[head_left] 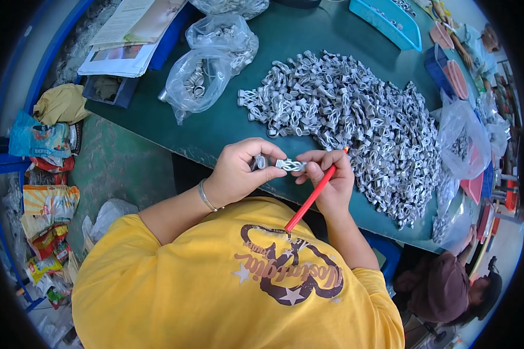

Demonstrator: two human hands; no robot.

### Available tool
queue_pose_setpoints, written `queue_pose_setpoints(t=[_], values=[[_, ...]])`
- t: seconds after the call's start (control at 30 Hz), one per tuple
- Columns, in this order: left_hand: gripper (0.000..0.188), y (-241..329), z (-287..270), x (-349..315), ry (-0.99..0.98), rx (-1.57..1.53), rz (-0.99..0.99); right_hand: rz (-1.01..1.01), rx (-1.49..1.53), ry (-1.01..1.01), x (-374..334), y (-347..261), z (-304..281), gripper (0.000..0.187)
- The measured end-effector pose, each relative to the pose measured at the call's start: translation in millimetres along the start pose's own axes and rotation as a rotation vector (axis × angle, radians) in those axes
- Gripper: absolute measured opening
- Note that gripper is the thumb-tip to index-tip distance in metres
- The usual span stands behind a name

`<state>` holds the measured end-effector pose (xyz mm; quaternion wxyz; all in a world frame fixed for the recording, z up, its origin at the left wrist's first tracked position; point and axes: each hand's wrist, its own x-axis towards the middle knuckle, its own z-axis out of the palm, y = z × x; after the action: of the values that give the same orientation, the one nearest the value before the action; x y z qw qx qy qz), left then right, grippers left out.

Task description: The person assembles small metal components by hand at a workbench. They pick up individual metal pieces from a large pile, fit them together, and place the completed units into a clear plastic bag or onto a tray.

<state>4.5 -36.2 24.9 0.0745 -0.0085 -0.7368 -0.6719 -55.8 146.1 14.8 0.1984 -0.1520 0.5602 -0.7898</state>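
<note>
Close to the table edge, a small silver twisted-loop metal piece [290,165] spans the gap between my two hands. My left hand [239,166] pinches its left end between thumb and finger. Another small silver metal part [258,162] sits tucked in the curled fingers of that hand. The other end of the looped piece is between the fingertips of my right hand [333,177]. That same hand also holds a slim red-handled tool [311,200], slanting down toward my chest; its tip is too small to make out.
A large pile of similar silver pieces [355,110] covers the green table [151,113]. Clear bags of metal parts [199,78] lie at the far left, near stacked papers [131,35]. A blue tray [387,23] stands at the back. Two other people [442,288] are at the right.
</note>
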Motion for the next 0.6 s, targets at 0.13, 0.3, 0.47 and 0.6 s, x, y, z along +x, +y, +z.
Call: queue_pose_setpoints(t=[0.13,0.3,0.47,0.6], values=[[0.022,2,5,1,0.023,-0.020,0.066,-0.010,0.073,-0.054,-1,6,-6,0.023],[0.023,-2,6,3,0.021,-0.028,0.134,-0.266,-0.077,-0.018,-2,7,-1,0.029],[0.020,-2,7,0,0.052,-0.542,-0.382,-0.677,-0.505,-0.190,2,-8,6,0.035],[0.021,-5,-2,2,0.079,-0.983,-0.723,-0.667,-0.757,-0.117,17,-5,4,0.032]])
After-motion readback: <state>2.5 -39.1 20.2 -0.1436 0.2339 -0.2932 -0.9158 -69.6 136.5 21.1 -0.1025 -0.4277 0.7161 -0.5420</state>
